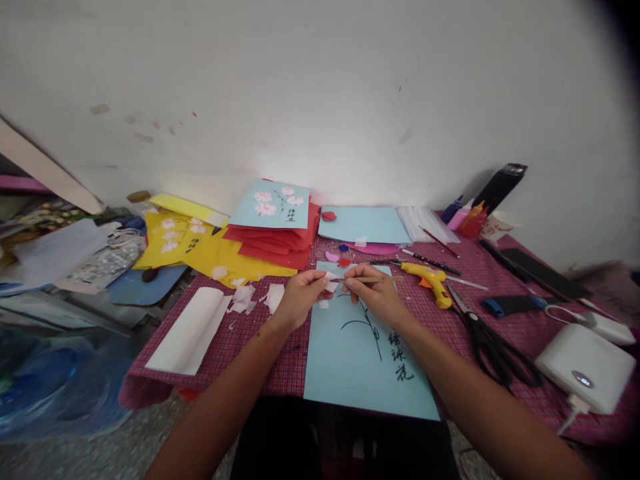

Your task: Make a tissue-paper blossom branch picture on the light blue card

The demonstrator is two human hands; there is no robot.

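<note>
My left hand [306, 293] pinches a small piece of white paper [332, 283] between thumb and fingers. Close beside it on the right, my right hand [373, 288] holds a thin wooden stick [369, 279], its tip at the white piece. Both hands are over the upper part of a light blue sheet [345, 360], which bears black painted branches and black characters. Torn white paper scraps [243, 299] lie to the left of my left hand, near a folded white paper [189, 331].
Blue cards with flowers [273, 207] top a red paper stack [280, 248], beside yellow sheets [220, 259]. At right are a yellow glue gun [429, 277], black scissors [493, 343], a white power box [585, 367], paint bottles [467, 220] and a black cylinder [503, 187].
</note>
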